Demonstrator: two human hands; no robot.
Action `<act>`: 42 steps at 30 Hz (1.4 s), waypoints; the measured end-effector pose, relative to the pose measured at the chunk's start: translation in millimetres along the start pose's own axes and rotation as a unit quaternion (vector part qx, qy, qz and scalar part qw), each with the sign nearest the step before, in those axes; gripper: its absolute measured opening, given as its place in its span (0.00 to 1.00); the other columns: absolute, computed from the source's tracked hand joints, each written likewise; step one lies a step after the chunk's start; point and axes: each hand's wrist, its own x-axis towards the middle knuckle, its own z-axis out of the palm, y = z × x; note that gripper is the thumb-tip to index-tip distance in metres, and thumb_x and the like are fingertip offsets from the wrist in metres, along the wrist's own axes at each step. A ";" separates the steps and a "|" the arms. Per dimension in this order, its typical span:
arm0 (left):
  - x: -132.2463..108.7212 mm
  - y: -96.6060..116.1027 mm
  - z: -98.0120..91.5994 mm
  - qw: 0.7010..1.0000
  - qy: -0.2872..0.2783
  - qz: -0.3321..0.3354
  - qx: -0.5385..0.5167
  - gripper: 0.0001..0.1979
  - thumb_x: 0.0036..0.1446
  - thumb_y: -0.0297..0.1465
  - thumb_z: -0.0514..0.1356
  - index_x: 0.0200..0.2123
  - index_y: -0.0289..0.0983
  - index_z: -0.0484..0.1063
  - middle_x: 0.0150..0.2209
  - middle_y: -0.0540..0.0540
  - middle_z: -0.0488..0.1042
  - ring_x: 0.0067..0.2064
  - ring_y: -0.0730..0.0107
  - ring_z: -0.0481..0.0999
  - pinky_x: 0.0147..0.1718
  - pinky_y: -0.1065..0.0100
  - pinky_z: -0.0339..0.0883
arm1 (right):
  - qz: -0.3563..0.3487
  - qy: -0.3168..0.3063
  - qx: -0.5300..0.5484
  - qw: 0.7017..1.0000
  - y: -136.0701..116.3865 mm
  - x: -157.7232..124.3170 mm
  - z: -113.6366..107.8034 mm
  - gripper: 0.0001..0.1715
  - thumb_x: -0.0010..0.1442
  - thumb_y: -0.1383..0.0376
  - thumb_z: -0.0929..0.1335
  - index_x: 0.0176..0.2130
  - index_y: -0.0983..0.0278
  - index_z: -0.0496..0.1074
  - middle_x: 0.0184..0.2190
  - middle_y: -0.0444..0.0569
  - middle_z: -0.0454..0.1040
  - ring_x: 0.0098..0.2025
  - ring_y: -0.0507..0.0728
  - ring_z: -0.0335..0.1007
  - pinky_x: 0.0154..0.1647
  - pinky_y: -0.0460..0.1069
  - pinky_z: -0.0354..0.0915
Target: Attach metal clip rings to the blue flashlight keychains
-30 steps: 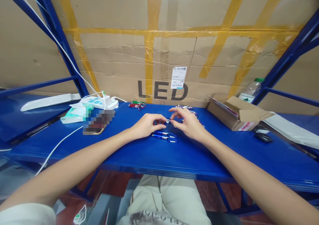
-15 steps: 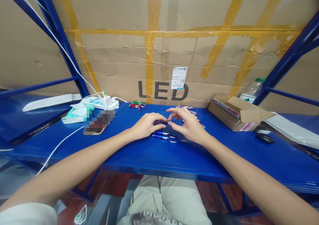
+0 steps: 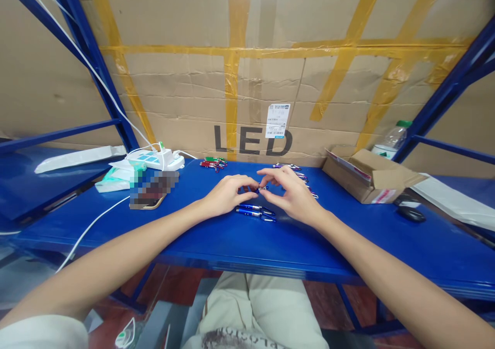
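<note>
My left hand is closed, thumb and fingers pinching a small blue keychain flashlight, mostly hidden by the fingers. From the other side, my right hand has its thumb and index fingertip at the metal ring end of that piece. Just below my hands, blue keychain flashlights with carabiner clips lie side by side on the blue table. Beyond my right hand is a row of similar purple and dark pieces, partly covered by it. Red and green ones lie at the back left.
A phone, a white power strip with cables and a green-white packet are at left. An opened cardboard box, a black mouse and a plastic bottle stand right. A large cardboard sheet walls the back.
Both hands stay in nearly the same place. The right fingertips have shifted very slightly at the metal end of the piece; the table items have not moved.
</note>
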 end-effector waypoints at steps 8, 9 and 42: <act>1.2 0.3 2.5 0.999 0.000 -0.028 -0.043 0.09 0.68 0.35 0.66 0.49 0.39 0.83 0.43 0.47 0.85 0.42 0.64 0.81 0.42 0.67 0.71 | 0.016 -0.002 -0.012 1.000 -3.3 0.6 -1.2 0.26 0.73 0.63 0.69 0.67 0.53 0.68 0.47 0.49 0.84 0.51 0.66 0.71 0.55 0.62 0.71; 1.2 0.2 2.6 0.999 -0.001 -0.028 -0.039 0.09 0.68 0.35 0.66 0.48 0.39 0.83 0.43 0.47 0.85 0.42 0.64 0.81 0.42 0.67 0.71 | 0.014 -0.005 -0.012 1.000 -3.1 0.7 -1.1 0.26 0.73 0.63 0.69 0.67 0.53 0.68 0.47 0.49 0.84 0.51 0.66 0.71 0.55 0.62 0.71; 0.7 -10.9 -1.3 0.998 -0.014 -0.035 0.053 0.09 0.70 0.35 0.66 0.50 0.40 0.79 0.46 0.47 0.83 0.45 0.63 0.81 0.44 0.66 0.71 | 0.107 -0.192 -0.121 0.968 36.3 -6.5 -0.6 0.23 0.67 0.72 0.69 0.59 0.61 0.72 0.42 0.50 0.84 0.48 0.65 0.78 0.51 0.58 0.69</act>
